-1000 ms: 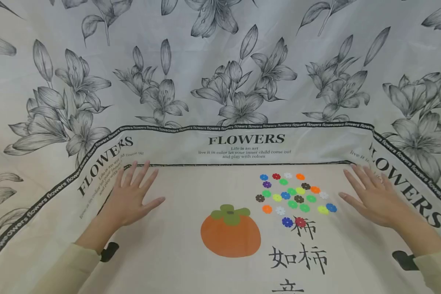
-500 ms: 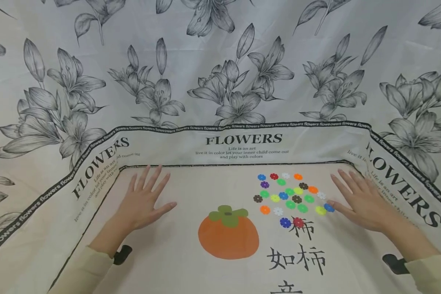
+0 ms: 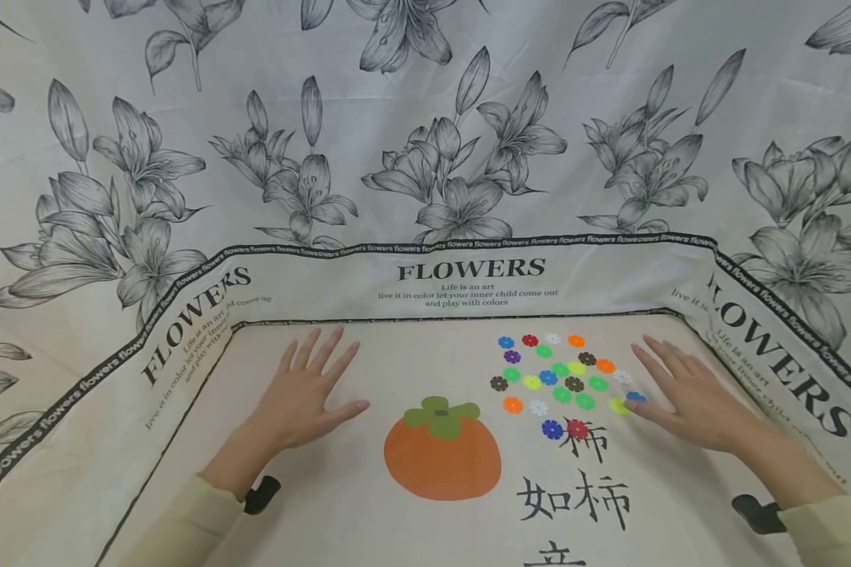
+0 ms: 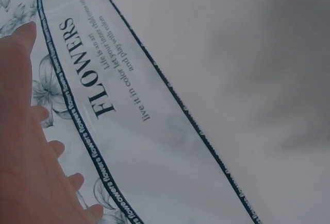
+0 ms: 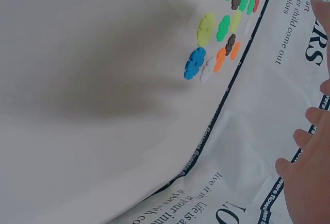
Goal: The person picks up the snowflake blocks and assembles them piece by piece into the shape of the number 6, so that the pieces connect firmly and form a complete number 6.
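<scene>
Several small flower-shaped discs in many colours lie scattered on the pale tabletop in the head view, among them a green disc (image 3: 563,394), a red disc (image 3: 577,429) and a dark blue disc (image 3: 552,429). My right hand (image 3: 695,398) is spread flat just right of them, holding nothing. Its thumb overlaps the edge of a blue disc (image 3: 637,397) in this view; the right wrist view shows that blue disc (image 5: 195,63) apart from the hand. My left hand (image 3: 301,402), fingers spread, hovers left of the printed persimmon (image 3: 443,461) and grips nothing.
The tabletop cover (image 3: 369,528) carries a persimmon print and dark printed characters (image 3: 574,500). Around it rises a white cloth border (image 3: 326,287) lettered FLOWERS, with a lily-patterned cloth (image 3: 397,94) behind. A dark strap (image 3: 261,494) shows at the left wrist.
My left hand has moved right, towards the persimmon print. The right hand has shifted left, its thumb now overlapping a blue disc in the head view. The discs stay where they were.
</scene>
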`<state>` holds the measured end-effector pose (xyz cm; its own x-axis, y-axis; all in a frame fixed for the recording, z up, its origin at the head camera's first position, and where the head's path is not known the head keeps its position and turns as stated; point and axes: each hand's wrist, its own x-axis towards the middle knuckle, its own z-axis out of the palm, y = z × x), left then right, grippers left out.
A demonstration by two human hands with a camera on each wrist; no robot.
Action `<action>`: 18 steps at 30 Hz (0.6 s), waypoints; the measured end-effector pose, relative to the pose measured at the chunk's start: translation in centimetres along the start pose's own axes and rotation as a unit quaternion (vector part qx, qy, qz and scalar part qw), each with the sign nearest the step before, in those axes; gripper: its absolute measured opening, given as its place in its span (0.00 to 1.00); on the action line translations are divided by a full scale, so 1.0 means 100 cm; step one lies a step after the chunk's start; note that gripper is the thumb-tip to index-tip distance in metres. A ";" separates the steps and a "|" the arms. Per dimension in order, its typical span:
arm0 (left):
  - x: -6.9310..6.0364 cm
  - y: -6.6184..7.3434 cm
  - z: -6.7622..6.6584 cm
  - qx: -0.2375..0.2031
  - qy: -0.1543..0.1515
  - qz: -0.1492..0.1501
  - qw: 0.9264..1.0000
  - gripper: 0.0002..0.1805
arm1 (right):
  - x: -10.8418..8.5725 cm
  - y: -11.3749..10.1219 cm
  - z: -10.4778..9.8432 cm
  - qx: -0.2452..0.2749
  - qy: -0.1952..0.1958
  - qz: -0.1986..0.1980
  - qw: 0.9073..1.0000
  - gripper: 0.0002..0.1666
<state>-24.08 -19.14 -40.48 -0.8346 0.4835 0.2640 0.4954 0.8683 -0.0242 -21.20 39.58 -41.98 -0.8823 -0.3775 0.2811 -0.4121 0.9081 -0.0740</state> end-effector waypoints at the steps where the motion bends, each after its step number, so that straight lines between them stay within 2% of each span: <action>1: 0.001 0.002 0.000 -0.002 -0.001 0.001 1.000 0.49 | 0.000 -0.001 0.001 0.008 0.002 0.003 1.000 0.57; 11: 0.012 0.023 0.000 -0.021 0.010 0.028 0.999 0.48 | 0.000 -0.006 0.006 0.059 -0.022 0.050 0.997 0.58; 18: 0.017 0.040 0.002 -0.062 0.034 0.047 0.996 0.47 | 0.001 -0.007 0.012 0.122 -0.041 0.097 0.987 0.56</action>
<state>-23.57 -14.87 -40.34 -0.7662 0.5504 0.3316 0.6007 0.7968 0.0656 -21.28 38.65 -43.00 -0.9615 -0.2228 0.1609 -0.2666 0.8981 -0.3499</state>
